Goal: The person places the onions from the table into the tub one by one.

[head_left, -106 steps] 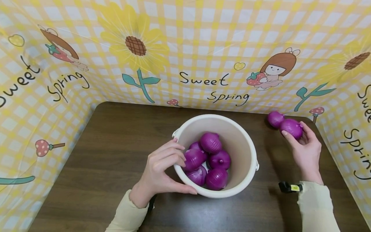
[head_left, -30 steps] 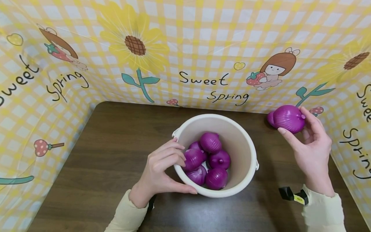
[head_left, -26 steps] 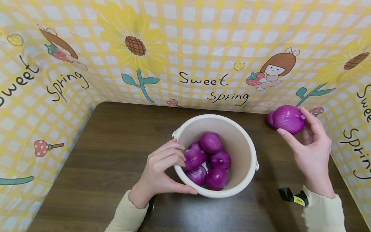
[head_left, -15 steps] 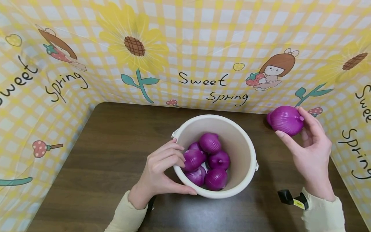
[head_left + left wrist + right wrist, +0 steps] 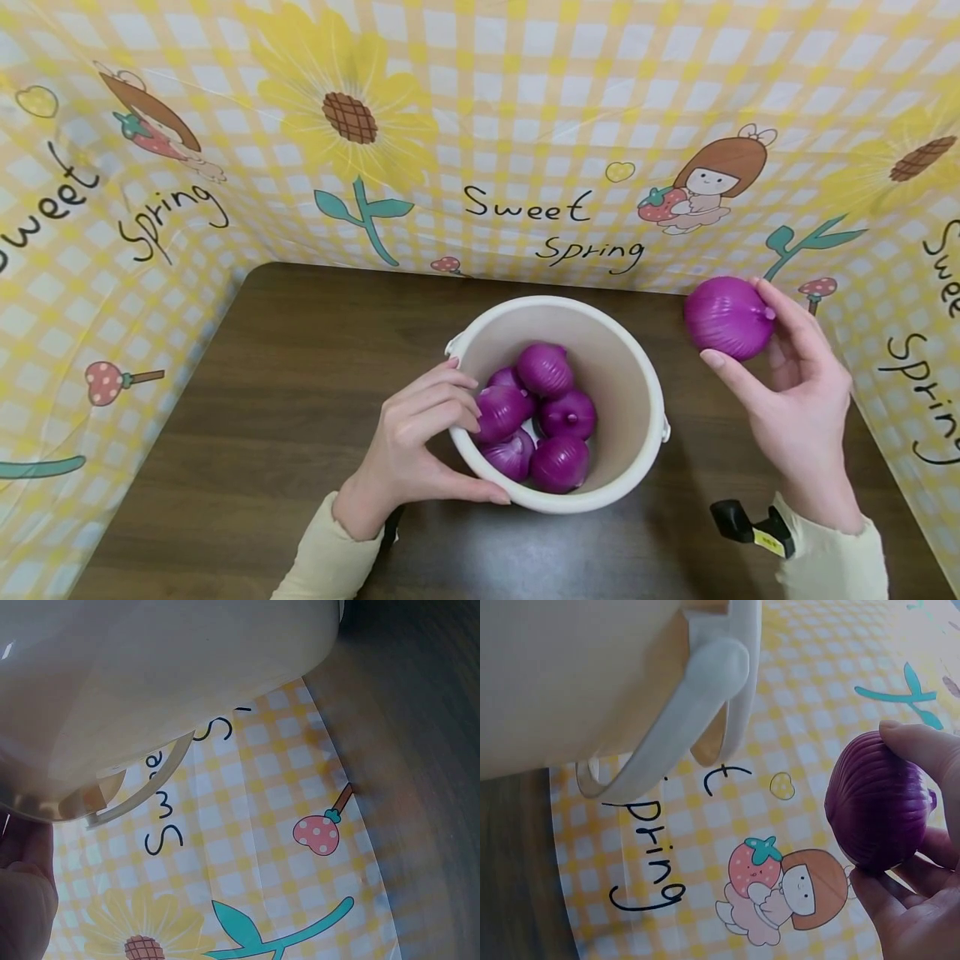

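My right hand (image 5: 798,400) pinches a purple onion (image 5: 727,318) between thumb and fingers, in the air over the table's back right. In the right wrist view, the same onion (image 5: 881,801) shows its ribbed skin and small tip, with the thumb on one side and fingertips on the other. My left hand (image 5: 412,442) grips the near left rim of a white bucket (image 5: 630,333), its fingers over the edge and its thumb along the front. Several purple onions (image 5: 566,414) lie in the bucket. Only part of the left hand (image 5: 26,900) shows in the left wrist view.
Dark wooden table (image 5: 300,375) stretches around the bucket. Yellow checked cloth (image 5: 510,108) with printed flowers and words walls the back and both sides. The bucket's handle (image 5: 660,735) hangs down outside in the right wrist view.
The right hand has lifted the onion from the table, then shifted it slightly left. The smaller onion behind it is now hidden from view. The left hand and bucket have stayed put.
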Tool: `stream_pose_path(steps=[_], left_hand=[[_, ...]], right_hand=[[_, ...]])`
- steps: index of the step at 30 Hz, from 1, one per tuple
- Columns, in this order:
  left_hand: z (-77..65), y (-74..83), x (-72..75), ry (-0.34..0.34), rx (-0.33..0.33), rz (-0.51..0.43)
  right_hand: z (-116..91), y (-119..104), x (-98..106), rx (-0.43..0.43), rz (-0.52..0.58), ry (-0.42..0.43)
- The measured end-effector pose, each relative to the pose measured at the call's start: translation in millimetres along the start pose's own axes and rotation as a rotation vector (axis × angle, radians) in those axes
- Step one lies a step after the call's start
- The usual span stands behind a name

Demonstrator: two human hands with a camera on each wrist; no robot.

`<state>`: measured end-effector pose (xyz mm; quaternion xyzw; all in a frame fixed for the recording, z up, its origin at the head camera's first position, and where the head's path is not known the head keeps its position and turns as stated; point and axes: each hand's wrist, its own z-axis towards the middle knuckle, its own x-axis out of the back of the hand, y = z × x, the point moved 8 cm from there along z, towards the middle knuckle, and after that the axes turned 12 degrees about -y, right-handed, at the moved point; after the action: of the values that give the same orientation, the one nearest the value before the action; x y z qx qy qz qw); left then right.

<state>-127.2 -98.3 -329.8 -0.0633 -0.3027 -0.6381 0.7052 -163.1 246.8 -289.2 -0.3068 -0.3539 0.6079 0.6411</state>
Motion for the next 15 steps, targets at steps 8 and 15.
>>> stream_pose_path(steps=[8, 15], left_hand=[[0.0, 0.0, 0.5, 0.005, -0.005, 0.002], [0.1, -0.3, 0.3, 0.007, -0.005, 0.0]], right_hand=[[-1, -10, -11, 0.031, -0.008, -0.036], [0, -22, -21, 0.054, 0.005, -0.05]])
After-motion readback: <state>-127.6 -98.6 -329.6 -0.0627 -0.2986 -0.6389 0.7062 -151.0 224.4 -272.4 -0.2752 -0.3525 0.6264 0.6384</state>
